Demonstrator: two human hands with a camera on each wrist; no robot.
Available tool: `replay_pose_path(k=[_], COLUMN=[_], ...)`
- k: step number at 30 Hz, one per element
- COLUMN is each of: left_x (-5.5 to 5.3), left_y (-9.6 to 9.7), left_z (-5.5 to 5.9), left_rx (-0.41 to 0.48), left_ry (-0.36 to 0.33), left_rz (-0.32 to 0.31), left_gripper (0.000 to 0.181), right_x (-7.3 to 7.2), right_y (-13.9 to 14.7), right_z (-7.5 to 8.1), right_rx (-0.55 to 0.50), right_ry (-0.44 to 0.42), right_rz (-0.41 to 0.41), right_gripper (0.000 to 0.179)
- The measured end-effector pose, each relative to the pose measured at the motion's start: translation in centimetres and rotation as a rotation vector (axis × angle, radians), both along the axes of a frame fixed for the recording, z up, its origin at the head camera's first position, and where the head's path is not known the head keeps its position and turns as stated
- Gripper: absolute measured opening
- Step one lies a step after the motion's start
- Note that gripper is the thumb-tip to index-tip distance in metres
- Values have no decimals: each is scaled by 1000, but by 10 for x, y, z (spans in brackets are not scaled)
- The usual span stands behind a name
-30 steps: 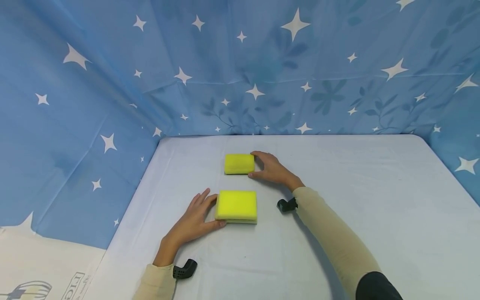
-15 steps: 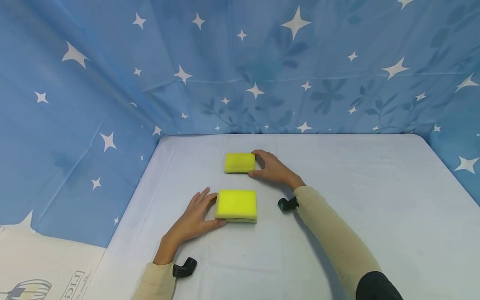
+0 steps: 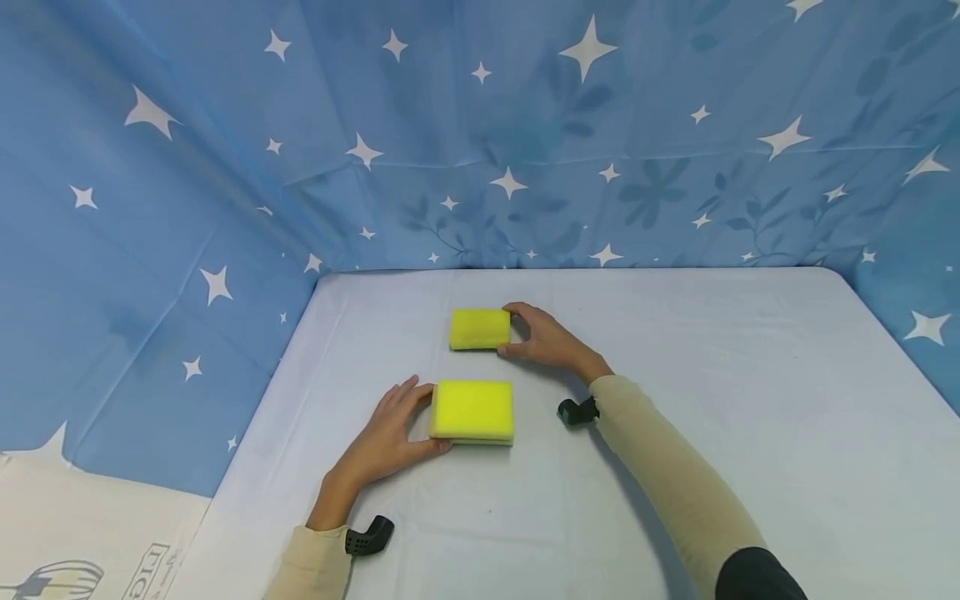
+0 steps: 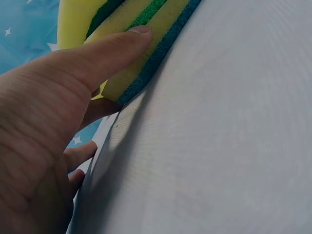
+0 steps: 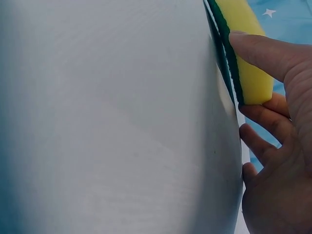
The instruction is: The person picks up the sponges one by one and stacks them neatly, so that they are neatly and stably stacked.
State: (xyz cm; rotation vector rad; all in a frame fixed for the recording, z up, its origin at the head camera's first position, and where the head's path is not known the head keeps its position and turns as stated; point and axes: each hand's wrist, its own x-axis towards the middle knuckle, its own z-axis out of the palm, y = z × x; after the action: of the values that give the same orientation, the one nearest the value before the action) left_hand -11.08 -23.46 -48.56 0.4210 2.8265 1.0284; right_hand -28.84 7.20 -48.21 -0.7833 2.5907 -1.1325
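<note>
Near the middle of the table lies a stack of yellow sponges (image 3: 474, 410) with scouring layers. My left hand (image 3: 384, 437) grips its left end, thumb on the near side and fingers at the far side. The left wrist view shows green and blue layers between and under the yellow foam (image 4: 126, 73). Farther back, a single yellow sponge (image 3: 480, 328) lies flat, its dark green layer facing down. My right hand (image 3: 551, 337) pinches its right end between thumb and fingers, and the right wrist view shows the thumb against the sponge's side (image 5: 251, 73).
A white cloth covers the table (image 3: 712, 417). Blue curtain (image 3: 450, 125) with white stars hangs behind and at both sides. A pale printed sheet (image 3: 90, 525) lies at the lower left. Dark camera mounts sit on both wrists.
</note>
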Motion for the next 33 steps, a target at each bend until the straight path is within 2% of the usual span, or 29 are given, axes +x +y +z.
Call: replay_pose_path(k=[21, 33], left_x=[-1, 0], left_y=[3, 3], left_z=[1, 1], left_rx=[-5, -16], left_ry=[88, 103], left_rz=[6, 16], left_gripper=[87, 88], right_x=[11, 19], right_y=[6, 9], right_z=[8, 16], right_rx=[6, -10], right_ry=[-8, -7], right_rz=[23, 42], right_gripper=[82, 82])
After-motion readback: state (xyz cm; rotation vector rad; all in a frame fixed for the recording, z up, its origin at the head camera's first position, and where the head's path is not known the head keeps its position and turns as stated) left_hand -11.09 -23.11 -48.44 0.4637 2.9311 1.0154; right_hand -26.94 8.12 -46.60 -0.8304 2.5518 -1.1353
